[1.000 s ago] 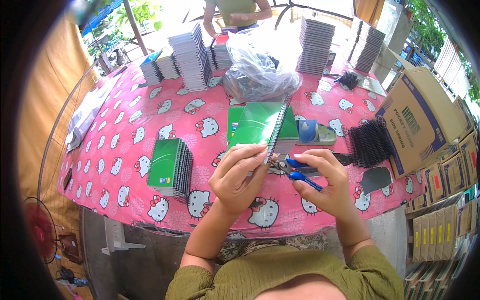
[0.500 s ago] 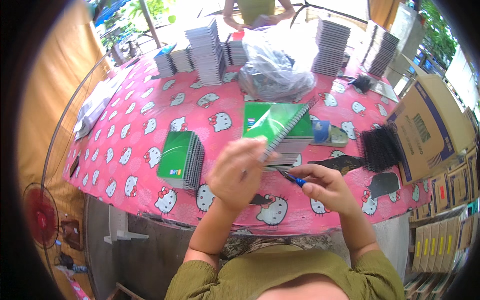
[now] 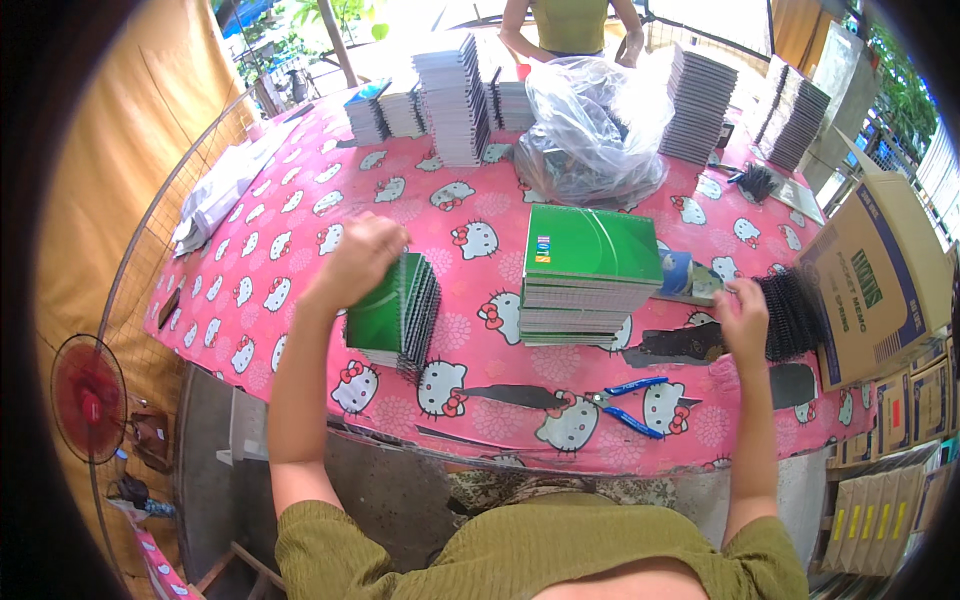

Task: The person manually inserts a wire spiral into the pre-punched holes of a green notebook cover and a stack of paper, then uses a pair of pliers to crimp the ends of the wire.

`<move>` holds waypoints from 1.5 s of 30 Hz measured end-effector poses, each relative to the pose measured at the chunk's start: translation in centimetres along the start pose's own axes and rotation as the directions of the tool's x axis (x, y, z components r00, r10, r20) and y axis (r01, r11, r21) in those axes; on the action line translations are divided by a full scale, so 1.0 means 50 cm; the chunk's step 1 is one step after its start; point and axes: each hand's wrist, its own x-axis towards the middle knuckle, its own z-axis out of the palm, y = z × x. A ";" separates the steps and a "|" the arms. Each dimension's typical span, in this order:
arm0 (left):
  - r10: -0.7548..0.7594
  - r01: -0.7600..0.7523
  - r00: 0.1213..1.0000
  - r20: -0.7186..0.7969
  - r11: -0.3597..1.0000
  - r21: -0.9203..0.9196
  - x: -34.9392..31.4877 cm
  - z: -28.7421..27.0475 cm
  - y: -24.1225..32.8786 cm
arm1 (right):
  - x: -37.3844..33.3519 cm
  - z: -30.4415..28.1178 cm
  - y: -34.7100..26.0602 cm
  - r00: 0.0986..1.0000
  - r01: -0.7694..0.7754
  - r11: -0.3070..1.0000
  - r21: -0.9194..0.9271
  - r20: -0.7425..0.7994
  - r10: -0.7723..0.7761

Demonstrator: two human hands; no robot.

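Observation:
My left hand (image 3: pixel 368 258) is curled at the far edge of a short stack of green spiral notebooks (image 3: pixel 385 315), its closed fingers on the top notebook. To the right of the middle stands a taller pile of green-covered notebooks (image 3: pixel 590 245). My right hand (image 3: pixel 742 318) has its fingers drawn together beside a bundle of black spiral coils (image 3: pixel 790 315); whatever it may pinch is hidden. Blue-handled wire cutters (image 3: pixel 632 405) lie spread on the table in front of the taller pile.
A pink patterned cloth (image 3: pixel 240 330) with dark torn patches covers the table. A cardboard box (image 3: pixel 880 280) stands at the right. Tall notebook stacks (image 3: pixel 450 100) and a clear plastic bag (image 3: pixel 595 130) are along the back. Another person (image 3: pixel 570 25) is at the far side.
My left hand has carried a green notebook over to the left stack. My right hand has let go of the wire cutters on the table and moved right to the black coils.

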 end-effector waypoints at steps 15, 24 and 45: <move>-0.099 0.100 0.995 0.016 0.968 -0.232 0.005 0.103 -0.035 | 0.060 0.039 0.153 0.920 -0.293 0.838 -0.460 0.102 0.378; 0.050 -0.109 0.960 -0.274 0.973 -0.203 0.108 0.046 0.051 | 0.096 -0.022 0.186 0.982 -0.186 0.946 -0.265 -0.009 0.190; 0.232 -0.334 0.872 -0.431 0.925 -0.179 0.230 0.014 0.385 | 0.166 -0.132 -0.276 0.991 0.036 0.782 0.622 0.077 -0.107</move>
